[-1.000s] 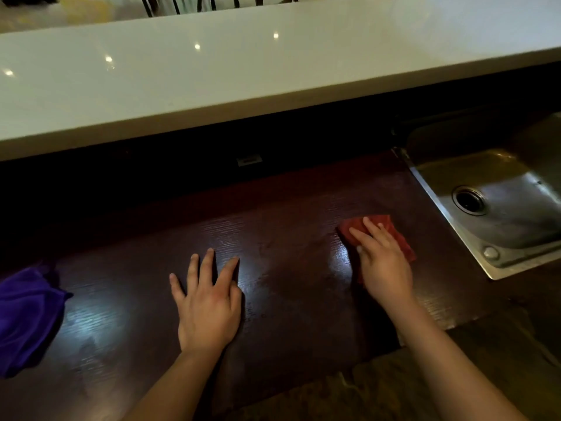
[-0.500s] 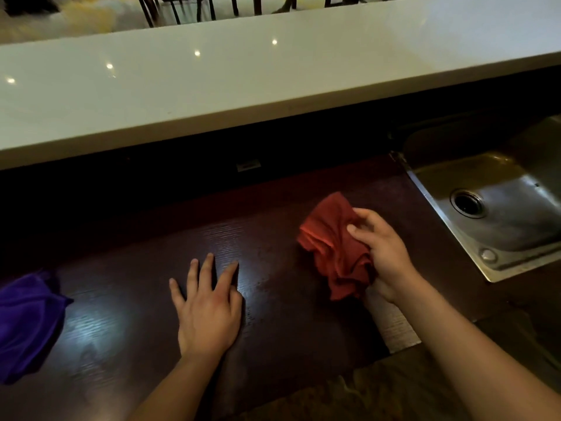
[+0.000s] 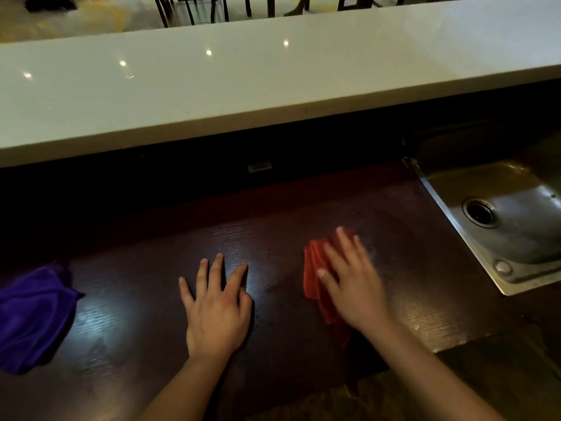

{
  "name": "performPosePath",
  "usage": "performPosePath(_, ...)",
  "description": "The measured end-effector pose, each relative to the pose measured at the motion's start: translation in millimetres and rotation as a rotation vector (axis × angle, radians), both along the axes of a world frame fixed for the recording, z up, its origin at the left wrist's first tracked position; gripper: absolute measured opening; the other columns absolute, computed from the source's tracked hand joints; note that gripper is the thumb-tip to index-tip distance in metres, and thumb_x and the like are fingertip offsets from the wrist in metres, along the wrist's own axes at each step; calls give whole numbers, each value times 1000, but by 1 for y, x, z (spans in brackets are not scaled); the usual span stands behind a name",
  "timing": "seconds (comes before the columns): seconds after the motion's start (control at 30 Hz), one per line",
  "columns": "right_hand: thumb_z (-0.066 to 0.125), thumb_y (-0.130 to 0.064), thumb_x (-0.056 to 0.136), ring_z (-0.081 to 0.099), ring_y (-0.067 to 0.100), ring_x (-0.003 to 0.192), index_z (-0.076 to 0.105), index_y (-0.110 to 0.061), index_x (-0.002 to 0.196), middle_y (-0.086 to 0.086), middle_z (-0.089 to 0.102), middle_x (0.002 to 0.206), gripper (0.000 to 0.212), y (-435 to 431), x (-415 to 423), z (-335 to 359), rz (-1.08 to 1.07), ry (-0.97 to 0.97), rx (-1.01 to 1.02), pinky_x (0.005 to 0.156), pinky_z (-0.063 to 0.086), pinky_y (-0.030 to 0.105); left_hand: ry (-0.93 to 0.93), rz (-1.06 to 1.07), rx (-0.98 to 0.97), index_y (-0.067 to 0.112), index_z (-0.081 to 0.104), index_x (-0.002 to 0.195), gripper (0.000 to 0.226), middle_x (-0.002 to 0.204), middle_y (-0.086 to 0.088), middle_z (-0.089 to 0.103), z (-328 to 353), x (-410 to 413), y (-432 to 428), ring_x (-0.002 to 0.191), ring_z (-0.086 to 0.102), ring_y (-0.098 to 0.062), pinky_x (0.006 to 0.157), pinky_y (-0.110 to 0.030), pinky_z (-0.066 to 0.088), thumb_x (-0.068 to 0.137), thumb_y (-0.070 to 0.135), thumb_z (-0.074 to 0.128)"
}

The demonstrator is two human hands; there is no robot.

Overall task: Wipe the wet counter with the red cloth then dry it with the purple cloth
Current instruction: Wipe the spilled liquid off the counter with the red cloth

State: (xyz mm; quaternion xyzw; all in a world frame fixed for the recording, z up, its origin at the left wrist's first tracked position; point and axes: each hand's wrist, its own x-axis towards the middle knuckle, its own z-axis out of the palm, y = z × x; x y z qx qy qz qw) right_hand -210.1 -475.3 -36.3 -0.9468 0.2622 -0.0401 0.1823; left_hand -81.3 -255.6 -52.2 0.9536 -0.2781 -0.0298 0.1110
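Note:
The dark wooden counter (image 3: 145, 323) stretches across the lower view, with wet glints in its grain. My right hand (image 3: 352, 278) lies flat, fingers spread, pressing the red cloth (image 3: 314, 268) onto the counter right of centre; most of the cloth is hidden under the palm. My left hand (image 3: 217, 311) rests palm down on the bare wood at the centre, fingers apart, holding nothing. The purple cloth (image 3: 32, 317) lies crumpled at the far left of the counter, away from both hands.
A steel sink (image 3: 516, 238) with a round drain is set into the counter at the right. A raised white bar top (image 3: 243, 86) runs along the back, with chair legs beyond it. The counter's front edge meets a stone floor (image 3: 394, 399) below.
Half a second ago my right hand held the red cloth bunched up above the counter; now it presses the cloth flat on the wood. My left hand has stayed put.

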Motion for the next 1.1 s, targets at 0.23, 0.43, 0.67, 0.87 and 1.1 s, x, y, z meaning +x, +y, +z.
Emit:
performPosePath(0.23, 38, -48, 95, 18, 28, 147, 38, -38, 143, -1, 14, 162, 49, -8, 21, -10, 226, 47, -179, 117, 22, 50, 11, -3, -14, 38, 48, 138, 51, 155, -9, 37, 3, -1, -1, 149, 19, -31, 116, -66, 10, 89, 42, 31)
performPosePath(0.43, 41, -43, 96, 4, 34, 148, 33, -29, 147, 6, 12, 162, 54, 13, 87, 0, 230, 77, -158, 120, 12, 47, 24, 18, -60, 28, 47, 139, 52, 155, -7, 39, 4, -1, -1, 149, 20, -28, 118, -63, 7, 90, 39, 31)
performPosePath(0.67, 46, -42, 92, 26, 28, 145, 45, -31, 139, 0, 26, 159, 48, 15, 34, -12, 438, 23, -237, 115, 28, 50, 20, 35, -133, 23, 51, 134, 50, 149, -8, 46, 2, 1, 1, 146, 28, -27, 117, -64, 12, 87, 29, 33)
performPosePath(0.87, 47, -40, 94, 15, 31, 147, 43, -28, 143, 3, 19, 161, 51, 4, 35, -1, 78, 27, -147, 118, 22, 45, -7, 17, -98, 22, 54, 131, 50, 148, -11, 47, 2, -1, 2, 145, 30, -30, 115, -66, 14, 87, 33, 32)
performPosePath(1.1, 57, -31, 93, 28, 34, 143, 51, -24, 138, 6, 28, 157, 46, -69, -36, -8, 15, 12, -195, 115, 26, 44, -7, 17, -112, 21, 56, 130, 49, 147, -12, 47, 3, 0, 0, 144, 30, -31, 115, -65, 13, 89, 35, 32)
